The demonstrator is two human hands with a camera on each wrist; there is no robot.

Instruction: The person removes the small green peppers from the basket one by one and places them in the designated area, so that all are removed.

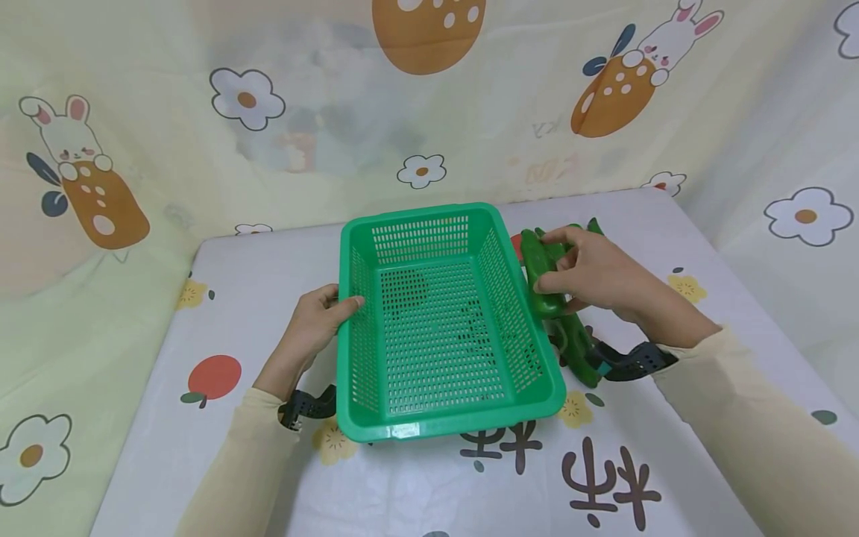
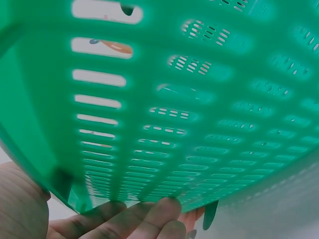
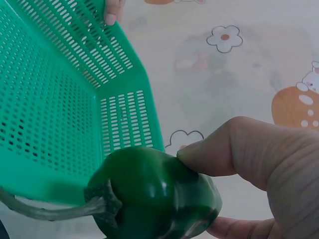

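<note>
My left hand [image 1: 315,321] grips the left rim of an empty green plastic basket [image 1: 345,373], thumb over the rim and fingers beneath, as the left wrist view shows. The basket is held tilted above the table. Just beyond its right rim, my right hand [image 1: 597,272] pinches a glossy green pepper [image 3: 144,194] between thumb and fingers. The pepper's curved stem [image 3: 55,213] points toward the basket in the right wrist view. More green peppers [image 1: 579,354] lie on the table under and behind the right hand, partly hidden by it.
A white tablecloth [image 1: 268,462] printed with fruit, flowers and dark characters covers the table. Behind it hangs a patterned curtain [image 1: 322,179] with rabbits and flowers. Dark bands [image 1: 634,362] circle both wrists.
</note>
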